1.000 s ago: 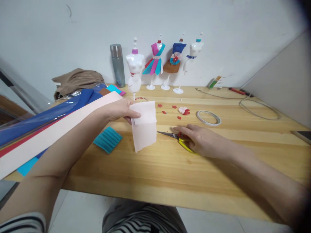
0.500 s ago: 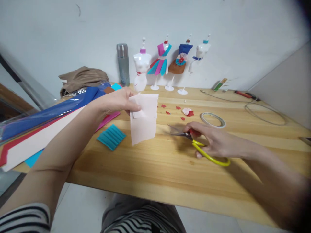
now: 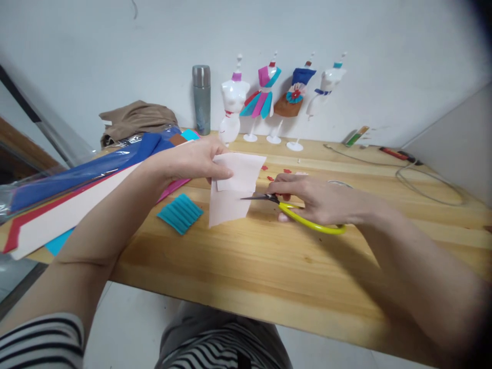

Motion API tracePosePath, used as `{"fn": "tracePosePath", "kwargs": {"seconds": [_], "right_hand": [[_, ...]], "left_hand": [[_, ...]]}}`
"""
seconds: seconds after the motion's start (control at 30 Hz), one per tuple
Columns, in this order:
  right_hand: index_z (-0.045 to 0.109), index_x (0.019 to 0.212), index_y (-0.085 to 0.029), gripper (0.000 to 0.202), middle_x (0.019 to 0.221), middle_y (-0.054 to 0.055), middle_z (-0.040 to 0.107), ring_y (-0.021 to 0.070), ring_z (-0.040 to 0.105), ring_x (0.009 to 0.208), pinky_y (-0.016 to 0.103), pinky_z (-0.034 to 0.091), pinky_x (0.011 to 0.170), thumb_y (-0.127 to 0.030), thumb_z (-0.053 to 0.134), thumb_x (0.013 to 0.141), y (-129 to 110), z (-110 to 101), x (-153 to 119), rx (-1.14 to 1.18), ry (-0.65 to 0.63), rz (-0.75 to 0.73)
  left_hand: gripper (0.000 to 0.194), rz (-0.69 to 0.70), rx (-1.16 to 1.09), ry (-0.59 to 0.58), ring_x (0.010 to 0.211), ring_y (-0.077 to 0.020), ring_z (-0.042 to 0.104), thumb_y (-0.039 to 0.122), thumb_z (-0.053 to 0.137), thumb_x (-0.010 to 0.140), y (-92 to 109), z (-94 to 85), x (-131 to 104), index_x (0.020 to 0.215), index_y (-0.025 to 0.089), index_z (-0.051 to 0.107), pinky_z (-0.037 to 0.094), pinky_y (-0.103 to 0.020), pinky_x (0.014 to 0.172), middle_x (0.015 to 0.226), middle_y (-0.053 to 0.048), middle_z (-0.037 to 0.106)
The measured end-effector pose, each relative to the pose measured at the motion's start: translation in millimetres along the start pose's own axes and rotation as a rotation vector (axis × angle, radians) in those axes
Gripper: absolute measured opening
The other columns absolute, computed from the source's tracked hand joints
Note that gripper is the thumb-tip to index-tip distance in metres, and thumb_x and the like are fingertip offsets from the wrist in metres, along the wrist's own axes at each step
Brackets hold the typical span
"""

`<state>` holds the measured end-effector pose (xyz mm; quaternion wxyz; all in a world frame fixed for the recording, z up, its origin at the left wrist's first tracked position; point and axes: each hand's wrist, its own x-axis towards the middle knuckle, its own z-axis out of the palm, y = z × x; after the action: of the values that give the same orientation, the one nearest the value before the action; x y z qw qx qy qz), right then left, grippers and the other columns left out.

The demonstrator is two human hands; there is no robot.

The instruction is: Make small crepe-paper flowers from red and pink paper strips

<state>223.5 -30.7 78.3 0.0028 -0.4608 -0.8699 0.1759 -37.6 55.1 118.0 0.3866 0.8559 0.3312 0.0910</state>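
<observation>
Scissors (image 3: 286,209) have moved left, blades overlapping the pale pink sheet (image 3: 236,185) my left hand (image 3: 202,161) pinches over the table (image 3: 184,269); my right hand (image 3: 319,199) clasps them. Seemingly I'm aligning a cut, which calls for steadying the sheet.

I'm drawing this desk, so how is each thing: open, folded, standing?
Pink sheet: layered near its top, held up in left hand
Scissors: held in right hand, blades look nearly closed
Teal piece: pleated, lying down
Bottle: capped, upright
Brown cloth: crumpled
Mannequins: upright, two in dresses
</observation>
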Motion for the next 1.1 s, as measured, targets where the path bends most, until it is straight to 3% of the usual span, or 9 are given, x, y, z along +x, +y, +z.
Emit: {"fn": "tracePosePath", "kwargs": {"seconds": [0.2, 0.63, 0.9, 1.1], "right_hand": [[0.059, 0.097, -0.016, 0.036, 0.085, 0.006, 0.051, 0.019, 0.048, 0.072, 0.034, 0.037, 0.07, -0.05, 0.056, 0.087, 5, 5, 3, 0.021, -0.003, -0.023], [0.053, 0.077, -0.018, 0.044, 0.072, 0.001, 0.048, 0.015, 0.041, 0.063, 0.03, 0.032, 0.062, -0.062, 0.056, 0.081, 9, 7, 7, 0.093, -0.005, -0.035], [0.061, 0.083, -0.016, 0.045, 0.071, 0.0, 0.049, 0.0135, 0.039, 0.062, 0.028, 0.031, 0.059, -0.061, 0.058, 0.081, 11, 8, 7, 0.138, -0.005, -0.041], [0.062, 0.077, -0.014, 0.05, 0.064, -0.003, 0.039, 0.0109, 0.033, 0.059, 0.026, 0.028, 0.055, -0.063, 0.061, 0.081, 14, 9, 7, 0.198, -0.005, -0.082]], "left_hand": [[0.013, 0.004, 0.02, -0.047, 0.075, -0.0158, 0.062, 0.027, 0.066, 0.07, -5, 1.3, 3, 0.072, 0.013, 0.066, 0.044, -0.023, 0.064, 0.075, -0.002, 0.067], [0.016, -0.005, -0.03, -0.117, 0.082, -0.0182, 0.065, 0.027, 0.068, 0.07, -4, 3.7, 6, 0.08, 0.015, 0.07, 0.047, -0.024, 0.069, 0.085, -0.003, 0.071], [0.017, -0.037, -0.007, -0.121, 0.084, -0.0189, 0.066, 0.028, 0.068, 0.07, -6, 3.2, 6, 0.082, 0.016, 0.07, 0.047, -0.025, 0.073, 0.087, -0.003, 0.072], [0.013, -0.059, 0.0, -0.146, 0.08, -0.0181, 0.064, 0.026, 0.067, 0.071, 2, 3.8, 4, 0.075, 0.014, 0.067, 0.045, -0.024, 0.067, 0.083, -0.004, 0.072]]}}
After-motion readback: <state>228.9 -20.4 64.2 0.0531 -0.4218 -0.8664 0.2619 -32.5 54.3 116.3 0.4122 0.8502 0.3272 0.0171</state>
